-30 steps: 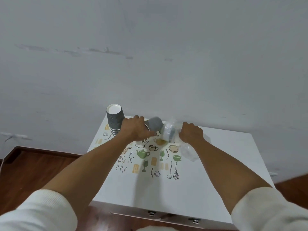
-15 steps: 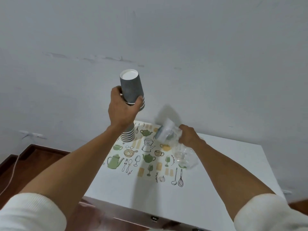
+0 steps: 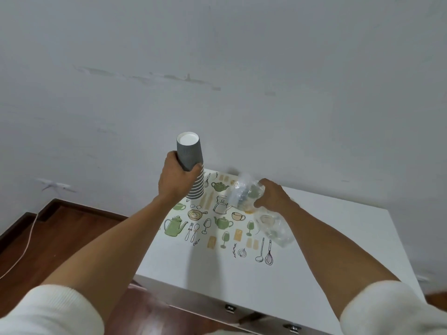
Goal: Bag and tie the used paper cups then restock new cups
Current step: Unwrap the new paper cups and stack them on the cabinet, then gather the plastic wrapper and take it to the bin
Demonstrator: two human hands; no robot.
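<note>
Head view shows the left hand [image 3: 177, 181] clamped around the upside-down cup stack [image 3: 191, 165], upright above the worktop [image 3: 338, 238], left of the clear bag [image 3: 246, 194] gripped by the right hand [image 3: 273, 198].

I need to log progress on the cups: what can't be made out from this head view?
- Stack of grey cups: its middle is covered by the left hand; count unclear.
- Clear plastic bag: crumpled, glare; contents unreadable, partly behind the right hand.
- Table: near edge cut by the frame.
</note>
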